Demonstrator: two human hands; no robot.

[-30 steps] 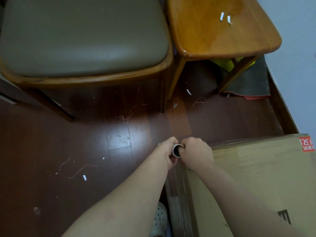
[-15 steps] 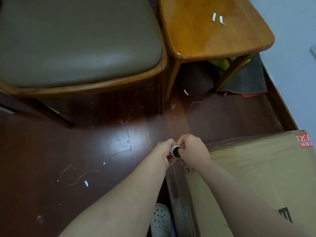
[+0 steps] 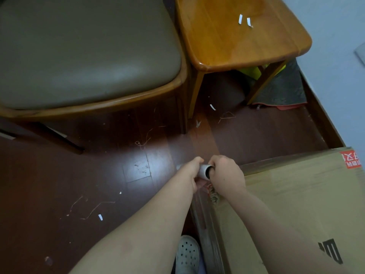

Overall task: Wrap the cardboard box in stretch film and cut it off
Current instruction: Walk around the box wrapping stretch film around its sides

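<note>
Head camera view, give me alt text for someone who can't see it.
Both hands, left hand and right hand, grip a stretch film roll at the corner of a cardboard box on a dark wood floor, facing a cushioned chair and wooden stool.

Left hand: forearm extended forward, fingers curled in a grip. Right hand: forearm extended, fingers curled likewise, knuckles up, just beside left.

Chair left of stool
</note>
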